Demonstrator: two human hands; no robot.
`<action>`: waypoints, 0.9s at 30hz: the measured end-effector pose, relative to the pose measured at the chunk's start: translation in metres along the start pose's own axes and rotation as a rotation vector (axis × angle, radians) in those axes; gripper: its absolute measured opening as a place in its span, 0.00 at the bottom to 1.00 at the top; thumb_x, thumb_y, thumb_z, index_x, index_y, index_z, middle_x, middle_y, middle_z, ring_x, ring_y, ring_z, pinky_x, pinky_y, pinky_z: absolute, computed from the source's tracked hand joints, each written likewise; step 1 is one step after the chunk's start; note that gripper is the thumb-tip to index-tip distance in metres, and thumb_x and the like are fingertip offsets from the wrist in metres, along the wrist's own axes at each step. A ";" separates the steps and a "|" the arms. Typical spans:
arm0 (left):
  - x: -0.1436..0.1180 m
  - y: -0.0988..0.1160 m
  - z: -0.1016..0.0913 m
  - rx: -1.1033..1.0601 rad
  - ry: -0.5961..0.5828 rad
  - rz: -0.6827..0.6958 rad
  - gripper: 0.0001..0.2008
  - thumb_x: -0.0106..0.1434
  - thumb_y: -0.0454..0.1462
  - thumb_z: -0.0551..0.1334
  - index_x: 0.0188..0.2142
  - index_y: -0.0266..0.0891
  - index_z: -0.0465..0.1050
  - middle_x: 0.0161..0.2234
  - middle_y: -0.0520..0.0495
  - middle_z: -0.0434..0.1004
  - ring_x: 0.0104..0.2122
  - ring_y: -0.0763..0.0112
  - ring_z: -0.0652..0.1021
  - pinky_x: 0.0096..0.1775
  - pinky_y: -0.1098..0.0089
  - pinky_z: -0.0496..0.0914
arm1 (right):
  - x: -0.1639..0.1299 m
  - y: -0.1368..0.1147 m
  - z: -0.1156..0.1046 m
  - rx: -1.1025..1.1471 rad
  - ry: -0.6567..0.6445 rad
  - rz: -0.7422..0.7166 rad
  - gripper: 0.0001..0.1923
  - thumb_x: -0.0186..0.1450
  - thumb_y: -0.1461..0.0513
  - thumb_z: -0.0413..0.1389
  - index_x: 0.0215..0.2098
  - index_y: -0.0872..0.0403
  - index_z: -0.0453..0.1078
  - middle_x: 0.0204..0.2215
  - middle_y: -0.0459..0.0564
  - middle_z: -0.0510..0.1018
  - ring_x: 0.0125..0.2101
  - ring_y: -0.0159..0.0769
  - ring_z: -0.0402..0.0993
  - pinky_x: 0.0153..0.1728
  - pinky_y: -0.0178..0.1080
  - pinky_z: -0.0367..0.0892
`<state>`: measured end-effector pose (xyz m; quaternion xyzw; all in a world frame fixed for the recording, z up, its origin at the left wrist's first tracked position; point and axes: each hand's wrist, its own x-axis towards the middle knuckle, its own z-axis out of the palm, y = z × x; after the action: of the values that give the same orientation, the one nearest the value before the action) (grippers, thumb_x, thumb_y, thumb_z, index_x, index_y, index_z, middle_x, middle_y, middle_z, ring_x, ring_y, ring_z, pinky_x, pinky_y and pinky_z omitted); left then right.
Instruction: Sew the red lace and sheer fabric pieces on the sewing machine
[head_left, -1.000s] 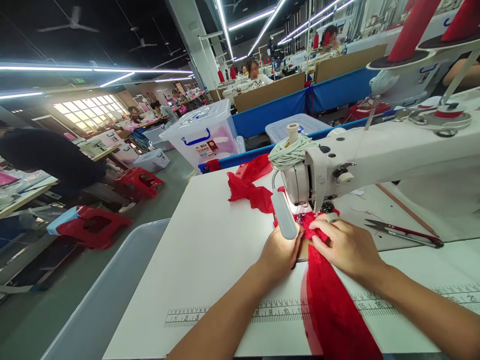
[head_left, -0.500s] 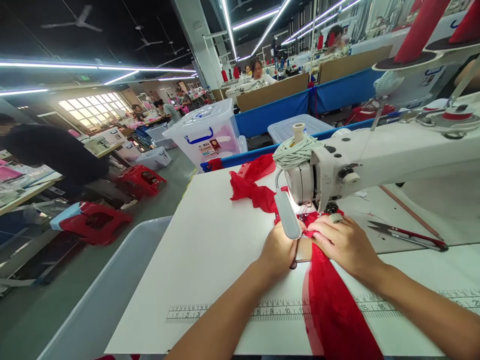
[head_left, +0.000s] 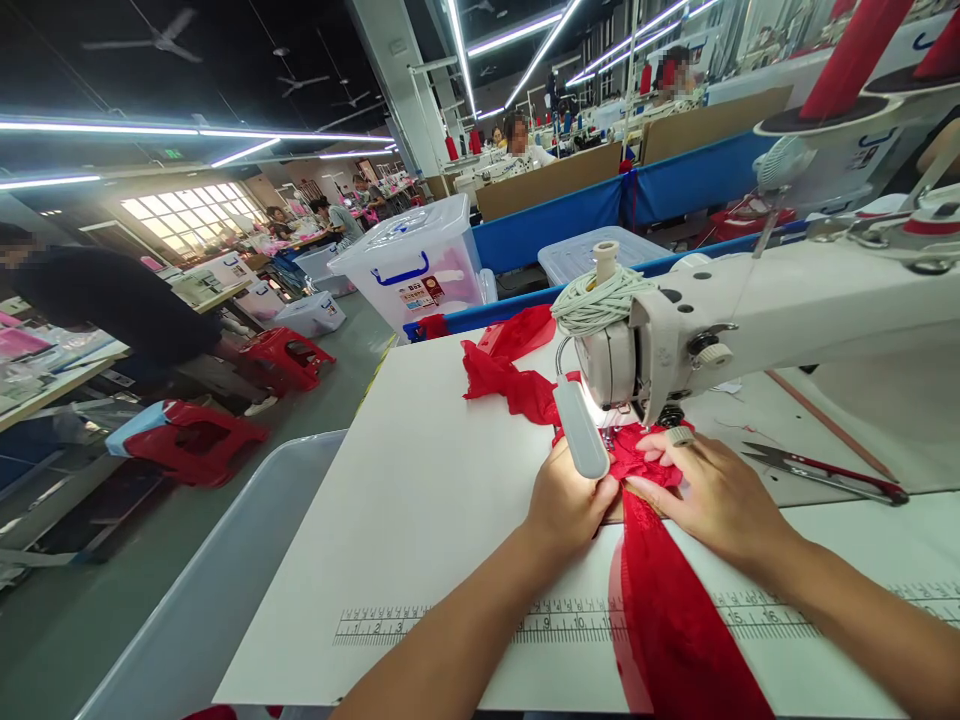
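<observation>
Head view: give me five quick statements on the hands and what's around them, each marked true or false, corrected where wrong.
1. The right hand touches the red cloth. True.
2. The snips are in that hand. False: they lie on the table to its right.
3. The grey lamp hides part of the left hand. True.
4. A coil of pale green cord sits on the sewing machine. True.
5. The cloth stops short of the printed ruler. False: it crosses the ruler.

My left hand (head_left: 564,505): the lamp (head_left: 581,430) covers one part of it.
Red cloth (head_left: 667,600): bottom edge cuts its near end.
Sewing machine (head_left: 825,305): right edge cuts it.
</observation>
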<state>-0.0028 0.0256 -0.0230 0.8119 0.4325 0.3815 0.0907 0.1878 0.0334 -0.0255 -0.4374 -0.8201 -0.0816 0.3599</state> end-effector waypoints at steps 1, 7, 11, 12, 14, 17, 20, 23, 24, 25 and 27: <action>0.000 0.000 -0.001 0.006 0.011 0.005 0.06 0.63 0.31 0.54 0.31 0.38 0.69 0.33 0.44 0.75 0.35 0.64 0.75 0.38 0.63 0.73 | 0.000 0.000 -0.001 0.000 -0.005 -0.007 0.13 0.70 0.55 0.48 0.35 0.52 0.70 0.30 0.49 0.79 0.29 0.39 0.75 0.30 0.40 0.67; 0.001 0.001 -0.002 0.035 -0.037 0.082 0.09 0.67 0.31 0.51 0.33 0.38 0.69 0.33 0.44 0.75 0.34 0.65 0.76 0.38 0.64 0.74 | 0.003 0.002 -0.001 -0.094 0.012 -0.070 0.10 0.65 0.68 0.49 0.31 0.53 0.72 0.25 0.47 0.76 0.26 0.36 0.70 0.30 0.38 0.60; 0.000 0.000 -0.004 0.028 -0.045 0.050 0.10 0.69 0.33 0.51 0.33 0.38 0.69 0.33 0.44 0.76 0.35 0.65 0.76 0.37 0.65 0.74 | 0.006 0.006 -0.008 -0.225 0.068 -0.094 0.16 0.62 0.75 0.48 0.22 0.53 0.67 0.25 0.48 0.74 0.27 0.36 0.66 0.29 0.39 0.55; 0.000 0.000 -0.004 0.017 -0.048 0.040 0.11 0.70 0.34 0.51 0.33 0.38 0.69 0.33 0.44 0.76 0.35 0.65 0.76 0.37 0.65 0.73 | 0.006 0.006 -0.011 -0.244 0.083 -0.092 0.17 0.61 0.75 0.48 0.21 0.53 0.66 0.25 0.49 0.74 0.27 0.36 0.65 0.29 0.39 0.54; 0.001 0.001 -0.005 0.000 -0.064 0.028 0.12 0.70 0.35 0.51 0.32 0.38 0.69 0.32 0.45 0.75 0.34 0.66 0.75 0.37 0.65 0.73 | 0.006 0.003 -0.016 -0.223 0.094 -0.128 0.16 0.62 0.75 0.47 0.24 0.54 0.69 0.28 0.50 0.76 0.28 0.37 0.65 0.29 0.40 0.54; 0.002 0.002 -0.005 0.009 -0.085 0.041 0.13 0.71 0.35 0.50 0.30 0.38 0.68 0.30 0.46 0.74 0.32 0.67 0.74 0.36 0.66 0.72 | 0.005 -0.005 -0.017 -0.106 0.017 -0.254 0.12 0.66 0.69 0.49 0.42 0.57 0.73 0.40 0.54 0.80 0.36 0.40 0.69 0.36 0.43 0.57; 0.003 0.002 -0.004 -0.006 -0.105 0.045 0.13 0.70 0.34 0.50 0.29 0.38 0.67 0.28 0.47 0.73 0.31 0.67 0.73 0.35 0.66 0.72 | 0.006 -0.009 -0.011 -0.023 -0.022 -0.258 0.11 0.69 0.67 0.49 0.44 0.56 0.73 0.40 0.51 0.81 0.36 0.40 0.70 0.40 0.44 0.57; 0.004 -0.001 -0.005 -0.078 -0.113 0.035 0.10 0.68 0.31 0.50 0.35 0.38 0.70 0.34 0.46 0.76 0.34 0.67 0.75 0.39 0.66 0.73 | 0.006 -0.006 -0.004 0.054 0.001 -0.158 0.12 0.70 0.66 0.49 0.34 0.54 0.74 0.28 0.47 0.80 0.28 0.35 0.68 0.35 0.41 0.56; 0.004 -0.002 -0.006 -0.097 -0.111 0.038 0.11 0.66 0.29 0.50 0.37 0.38 0.70 0.36 0.45 0.77 0.36 0.66 0.76 0.40 0.65 0.73 | 0.006 -0.005 -0.002 0.074 -0.008 -0.132 0.12 0.70 0.66 0.49 0.33 0.53 0.73 0.26 0.46 0.80 0.27 0.34 0.67 0.34 0.40 0.56; 0.003 -0.003 -0.006 -0.109 -0.111 0.047 0.12 0.65 0.28 0.50 0.39 0.38 0.70 0.37 0.44 0.77 0.37 0.66 0.76 0.41 0.64 0.73 | 0.006 -0.003 -0.002 0.083 -0.026 -0.115 0.12 0.70 0.66 0.49 0.32 0.53 0.73 0.26 0.46 0.80 0.27 0.34 0.67 0.33 0.40 0.56; 0.003 -0.004 -0.007 -0.121 -0.123 0.058 0.13 0.64 0.28 0.50 0.41 0.38 0.70 0.39 0.44 0.77 0.39 0.65 0.76 0.43 0.63 0.73 | 0.005 -0.002 -0.002 0.081 -0.050 -0.108 0.12 0.70 0.65 0.49 0.32 0.52 0.73 0.27 0.45 0.80 0.28 0.33 0.68 0.34 0.40 0.56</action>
<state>-0.0090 0.0288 -0.0188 0.8391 0.3786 0.3587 0.1548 0.1853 0.0351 -0.0206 -0.3795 -0.8538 -0.0568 0.3519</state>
